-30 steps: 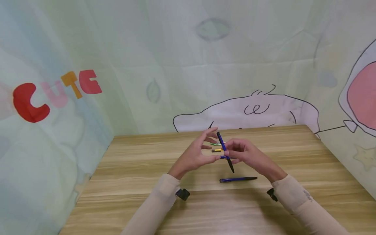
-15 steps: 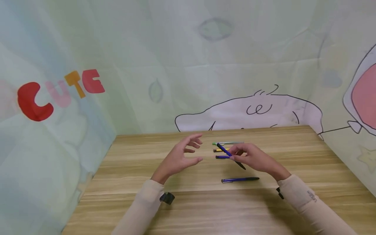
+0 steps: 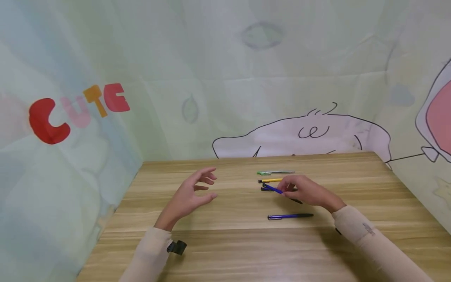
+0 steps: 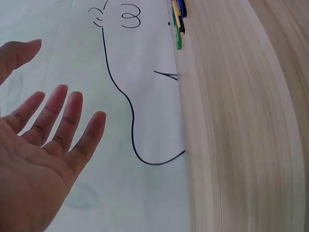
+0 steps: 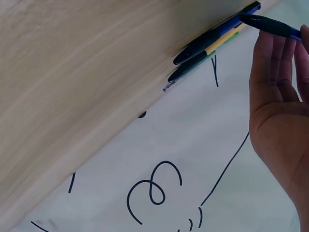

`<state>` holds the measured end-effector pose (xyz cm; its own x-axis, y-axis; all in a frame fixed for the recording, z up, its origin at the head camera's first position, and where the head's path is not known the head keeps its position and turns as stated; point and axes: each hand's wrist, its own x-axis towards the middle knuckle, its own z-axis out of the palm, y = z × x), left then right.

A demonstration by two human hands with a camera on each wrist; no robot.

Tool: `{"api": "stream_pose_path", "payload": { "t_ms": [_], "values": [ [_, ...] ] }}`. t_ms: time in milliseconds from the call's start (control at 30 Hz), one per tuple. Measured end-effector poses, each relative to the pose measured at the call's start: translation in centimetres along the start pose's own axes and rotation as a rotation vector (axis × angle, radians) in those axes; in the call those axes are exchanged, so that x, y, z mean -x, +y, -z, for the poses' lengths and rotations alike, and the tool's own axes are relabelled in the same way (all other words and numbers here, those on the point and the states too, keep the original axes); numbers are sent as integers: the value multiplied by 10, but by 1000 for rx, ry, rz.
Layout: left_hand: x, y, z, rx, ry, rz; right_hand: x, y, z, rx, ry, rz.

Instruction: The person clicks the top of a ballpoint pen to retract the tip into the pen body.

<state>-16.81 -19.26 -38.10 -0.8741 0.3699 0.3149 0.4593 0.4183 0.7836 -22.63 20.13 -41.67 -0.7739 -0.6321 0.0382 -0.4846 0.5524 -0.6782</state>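
Note:
My right hand [image 3: 304,190] pinches a blue pen [image 3: 273,188] with a black grip between thumb and fingers, tilted with its tip toward the lower right. Behind it in the head view lies another blue pen [image 5: 207,42], partly covered by the held one. Farther back are a yellow pen [image 3: 270,180] and a clear pen with a green end [image 3: 276,172], lying side by side. Nearer the front lies one more blue pen [image 3: 290,216]. Off to the left, my left hand [image 3: 188,196] hovers with relaxed fingers apart and holds nothing; its palm shows in the left wrist view.
The pens lie on a wood-grain table [image 3: 225,250]. A printed curtain [image 3: 169,78] with cartoon drawings and letters rises behind the table and at its sides. A small black device [image 3: 177,247] sits at the left cuff.
My left hand has drawn away from the held pen to the left. My right hand has brought the blue pen lower, turning it flatter, close to the blue pen in the row.

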Motion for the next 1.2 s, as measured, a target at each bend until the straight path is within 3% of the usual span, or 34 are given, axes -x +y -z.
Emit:
{"api": "stream_pose_path", "payload": {
  "t_ms": [267, 467, 700, 900, 1200],
  "values": [
    [18, -4, 17, -26, 9, 19, -8, 15, -7, 195, -49, 103],
    [29, -10, 25, -59, 23, 28, -10, 14, -12, 288, -74, 59],
    [43, -14, 33, -75, 49, 48, -4, 9, -12, 346, -32, 39],
    [41, -16, 29, -76, 35, 46, 16, 6, -11, 299, -82, 86],
    [19, -11, 14, -49, -10, 24, 30, 5, -15, 305, -128, 103]
  ]
}}
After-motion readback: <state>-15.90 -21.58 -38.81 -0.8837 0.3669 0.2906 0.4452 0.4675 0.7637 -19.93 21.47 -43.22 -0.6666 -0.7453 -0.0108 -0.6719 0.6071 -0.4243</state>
